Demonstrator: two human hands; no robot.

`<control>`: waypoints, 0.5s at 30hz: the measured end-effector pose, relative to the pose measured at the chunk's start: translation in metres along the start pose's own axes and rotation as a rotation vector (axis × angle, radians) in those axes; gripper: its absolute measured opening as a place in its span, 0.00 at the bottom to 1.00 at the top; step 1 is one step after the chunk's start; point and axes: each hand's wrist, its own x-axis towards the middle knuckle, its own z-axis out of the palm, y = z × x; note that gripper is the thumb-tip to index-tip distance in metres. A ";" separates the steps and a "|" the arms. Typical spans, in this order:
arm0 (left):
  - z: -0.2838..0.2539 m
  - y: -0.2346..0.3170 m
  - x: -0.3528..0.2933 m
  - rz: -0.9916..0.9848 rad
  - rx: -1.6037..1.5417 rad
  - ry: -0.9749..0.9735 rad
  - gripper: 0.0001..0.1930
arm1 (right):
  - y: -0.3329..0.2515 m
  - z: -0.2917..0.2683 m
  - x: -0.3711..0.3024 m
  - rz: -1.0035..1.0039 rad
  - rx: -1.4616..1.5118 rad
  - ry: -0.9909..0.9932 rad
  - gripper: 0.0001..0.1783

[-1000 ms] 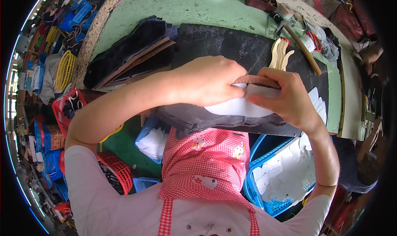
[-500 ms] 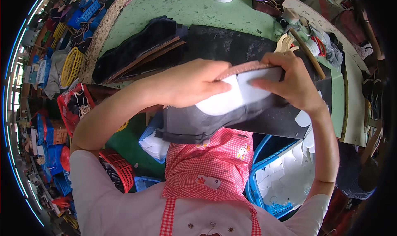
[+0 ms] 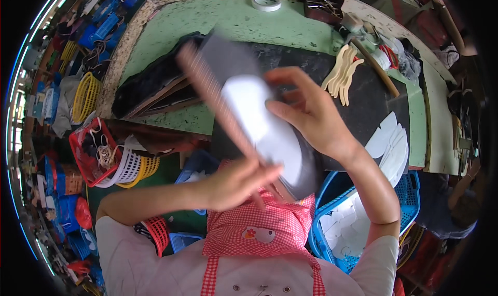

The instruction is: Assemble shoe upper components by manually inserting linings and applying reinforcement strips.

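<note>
A dark grey shoe upper [image 3: 231, 54], blurred by motion, is tilted in front of me. It has a brown stitched edge [image 3: 220, 106] and white stiffener patches [image 3: 249, 112] on the side facing me. At its lower end, my left hand [image 3: 231, 184] is closed on the brown edge, its fingers partly smeared. Over the other side of the upper, my right hand [image 3: 311, 112] has thumb and fingers apart, close to the white patch; whether it touches is unclear. More dark uppers [image 3: 150, 86] with brown stitched edges lie on the table to the left.
Curved cream wooden pieces [image 3: 342, 73], a wooden-handled tool [image 3: 376, 67] and white cut pieces [image 3: 389, 138] lie on the right of the black mat [image 3: 358, 112]. A tape roll [image 3: 266, 2] sits at the back. A blue basket [image 3: 319, 228] holds white pieces; a red basket [image 3: 85, 166] stands left.
The upper has swung from lying across to a steep slant, its brown edge now on the left. My left hand moved down towards me; my right hand's fingers came off the edge and spread.
</note>
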 end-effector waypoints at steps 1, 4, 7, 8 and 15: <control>0.010 -0.010 0.001 0.065 0.065 -0.220 0.25 | 0.002 -0.002 -0.003 0.047 0.169 -0.116 0.17; 0.017 -0.004 -0.007 0.437 0.359 -0.520 0.18 | 0.009 -0.019 -0.004 0.086 0.131 -0.366 0.16; 0.003 0.013 0.012 0.971 0.568 -0.074 0.09 | 0.030 -0.034 -0.005 0.105 -0.052 -0.420 0.15; -0.009 0.013 0.031 0.964 0.780 0.235 0.13 | 0.041 -0.035 -0.004 0.067 -0.145 -0.368 0.16; -0.044 -0.010 0.091 0.825 1.183 0.555 0.20 | 0.078 -0.118 0.005 -0.167 -0.874 0.010 0.17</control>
